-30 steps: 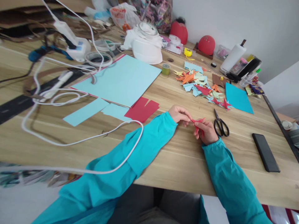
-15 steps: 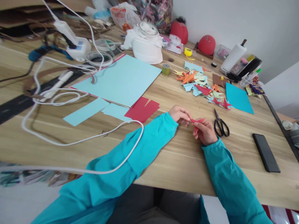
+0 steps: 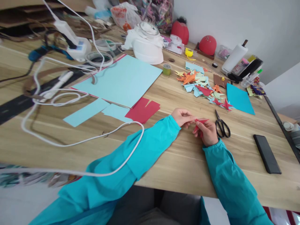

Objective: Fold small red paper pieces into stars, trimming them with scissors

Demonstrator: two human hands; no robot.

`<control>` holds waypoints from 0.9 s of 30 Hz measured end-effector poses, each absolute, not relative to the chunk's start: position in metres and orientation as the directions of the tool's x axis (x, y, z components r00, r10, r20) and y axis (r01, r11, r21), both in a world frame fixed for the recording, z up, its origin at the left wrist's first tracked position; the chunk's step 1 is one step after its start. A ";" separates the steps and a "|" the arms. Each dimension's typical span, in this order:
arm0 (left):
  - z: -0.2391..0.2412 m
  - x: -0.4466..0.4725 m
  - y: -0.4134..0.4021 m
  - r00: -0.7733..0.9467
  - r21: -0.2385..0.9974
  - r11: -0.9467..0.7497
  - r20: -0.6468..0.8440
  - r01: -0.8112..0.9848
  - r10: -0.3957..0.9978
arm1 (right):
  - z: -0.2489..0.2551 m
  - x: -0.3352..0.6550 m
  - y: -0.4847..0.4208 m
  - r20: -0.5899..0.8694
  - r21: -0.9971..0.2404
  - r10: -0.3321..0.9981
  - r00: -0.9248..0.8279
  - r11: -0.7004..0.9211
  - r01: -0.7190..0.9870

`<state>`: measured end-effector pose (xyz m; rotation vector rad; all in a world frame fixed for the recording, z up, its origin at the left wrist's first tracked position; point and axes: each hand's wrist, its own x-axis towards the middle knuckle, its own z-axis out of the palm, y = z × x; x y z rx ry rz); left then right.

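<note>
A small red folded paper crane [image 3: 202,121] is held between my two hands above the table. My right hand [image 3: 207,132] grips its body between thumb and fingers. From the other side, my left hand [image 3: 183,118] pinches the crane's left end, and its fingertips partly cover the paper. Just right of my right hand lie black-handled scissors [image 3: 222,124]. Beyond them is a pile of folded paper cranes [image 3: 198,82] in orange, red, yellow and light blue. Red paper pieces [image 3: 143,111] lie to the left of my left hand.
Large light-blue sheets [image 3: 122,79] and a light-blue strip [image 3: 85,112] lie at the left. A white cable [image 3: 63,145] loops across the table and over my left sleeve. A bright blue sheet [image 3: 240,99] and a black phone [image 3: 267,153] are at the right.
My left hand has shifted slightly right, closer to my right hand, and its fingers now overlap the crane's left end. My right hand has barely moved.
</note>
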<state>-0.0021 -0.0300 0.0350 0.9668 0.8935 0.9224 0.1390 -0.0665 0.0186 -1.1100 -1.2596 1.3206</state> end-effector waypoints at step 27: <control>0.030 -0.002 -0.029 0.405 0.979 0.127 -0.053 -0.158 0.913 | 0.019 0.139 -0.064 -0.030 -0.987 0.992 -0.121 -0.048 -0.151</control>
